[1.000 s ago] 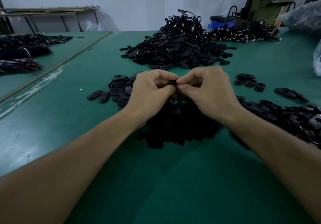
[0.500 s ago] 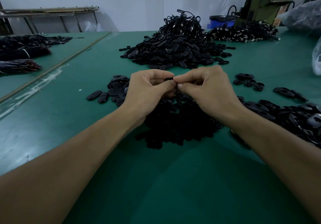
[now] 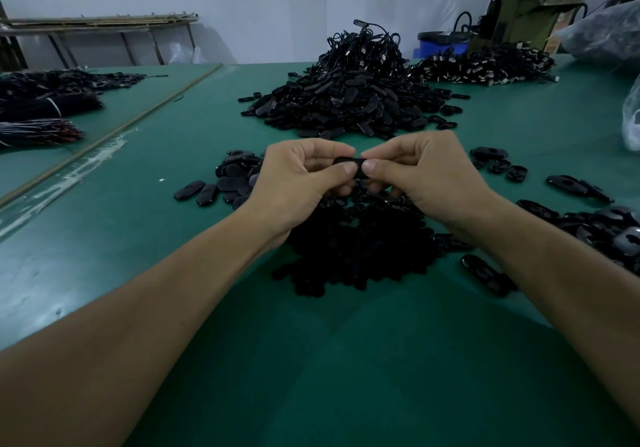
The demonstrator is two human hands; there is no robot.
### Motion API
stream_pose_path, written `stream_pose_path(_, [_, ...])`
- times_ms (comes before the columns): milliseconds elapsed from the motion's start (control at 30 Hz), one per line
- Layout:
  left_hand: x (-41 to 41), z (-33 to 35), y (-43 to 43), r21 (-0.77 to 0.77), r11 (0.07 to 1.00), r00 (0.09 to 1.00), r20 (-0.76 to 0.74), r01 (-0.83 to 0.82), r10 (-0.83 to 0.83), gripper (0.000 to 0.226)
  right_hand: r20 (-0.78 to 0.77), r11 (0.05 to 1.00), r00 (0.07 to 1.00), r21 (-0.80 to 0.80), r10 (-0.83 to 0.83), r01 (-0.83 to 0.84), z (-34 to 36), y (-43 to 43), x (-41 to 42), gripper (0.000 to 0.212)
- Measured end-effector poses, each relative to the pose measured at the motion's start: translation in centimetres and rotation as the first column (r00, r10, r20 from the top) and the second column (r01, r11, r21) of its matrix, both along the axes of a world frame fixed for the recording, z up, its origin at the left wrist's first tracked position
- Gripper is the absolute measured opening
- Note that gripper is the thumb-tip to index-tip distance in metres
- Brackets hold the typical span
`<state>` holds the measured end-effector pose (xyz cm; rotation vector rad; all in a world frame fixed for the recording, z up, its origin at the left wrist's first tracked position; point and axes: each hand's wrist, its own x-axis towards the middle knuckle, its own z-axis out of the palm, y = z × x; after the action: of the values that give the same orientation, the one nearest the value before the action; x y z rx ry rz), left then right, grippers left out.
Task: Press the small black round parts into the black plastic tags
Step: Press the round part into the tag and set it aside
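Taking the tag (image 3: 349,161) pinched between my hands as the landmark and working outward from me: nearest, below and just this side of it, lies the dark heap of small round parts (image 3: 360,249) on the green surface (image 3: 311,360). Above that heap my left hand (image 3: 304,172) and right hand (image 3: 419,169) meet, the fingers (image 3: 348,168) of each clenched on an end of the tag, thumbs almost touching over its middle. A second ago the two hands were bunched tighter, with only a sliver of black showing between the thumbs; now the tag's top edge lies exposed along their tips, and the hands have lifted a little. I read that as the press being finished or nearly so, though I cannot see whether a round part is seated, since the thumbs cover the spot. Left of the tag sits a loose cluster of tags (image 3: 225,178), right of it more scattered ones (image 3: 498,166). Well beyond it rises the big pile (image 3: 349,93) of corded pieces, probably finished work.
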<state>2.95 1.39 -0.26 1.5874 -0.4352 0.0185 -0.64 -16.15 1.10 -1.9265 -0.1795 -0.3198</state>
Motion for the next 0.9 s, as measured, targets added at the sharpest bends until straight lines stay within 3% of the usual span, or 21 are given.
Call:
stream_pose_path(367, [0.08, 0.06, 0.02, -0.014, 0.998, 0.996, -0.060, 0.063, -0.064, 0.018, 0.020, 1.000, 1.000, -0.030, 0.001, 0.000, 0.14, -0.22, -0.02, 0.007])
stream_pose_path(600, [0.06, 0.11, 0.11, -0.006, 0.997, 0.995, -0.062, 0.077, -0.078, 0.018, 0.052, 0.988, 0.997, -0.139, -0.053, 0.060, 0.20, -0.15, 0.56, 0.005])
stream_pose_path(833, [-0.01, 0.19, 0.13, -0.015, 0.997, 0.994, -0.082, 0.070, -0.071, 0.017, 0.036, 0.995, 0.999, -0.099, -0.006, 0.010, -0.05, -0.48, 0.41, 0.003])
stream_pose_path(900, [-0.02, 0.21, 0.06, -0.027, 0.998, 0.995, -0.089, 0.050, -0.052, 0.016, 0.073, 0.985, 0.997, -0.167, -0.023, 0.035, -0.32, -0.39, 0.32, 0.008])
